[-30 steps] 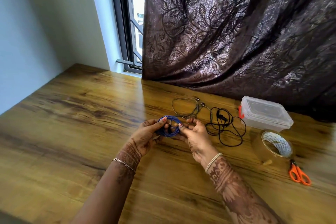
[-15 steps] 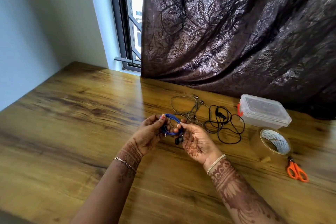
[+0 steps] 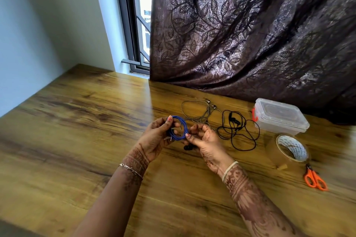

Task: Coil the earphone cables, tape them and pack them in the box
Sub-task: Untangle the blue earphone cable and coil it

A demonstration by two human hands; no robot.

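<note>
The blue earphone cable (image 3: 178, 128), wound into a small coil, was held up between the two hands above the wooden table (image 3: 77, 140): the left hand (image 3: 156, 136) pinched its left side with curled fingers and the right hand (image 3: 202, 138) pinched its right edge, a dark earbud dangling just below. Beyond the hands lay a grey earphone cable (image 3: 196, 109) and a black earphone cable (image 3: 238, 131), loose, with the lidded clear box (image 3: 279, 115), tape roll (image 3: 289, 150) and orange scissors (image 3: 316, 179) to the right.
</note>
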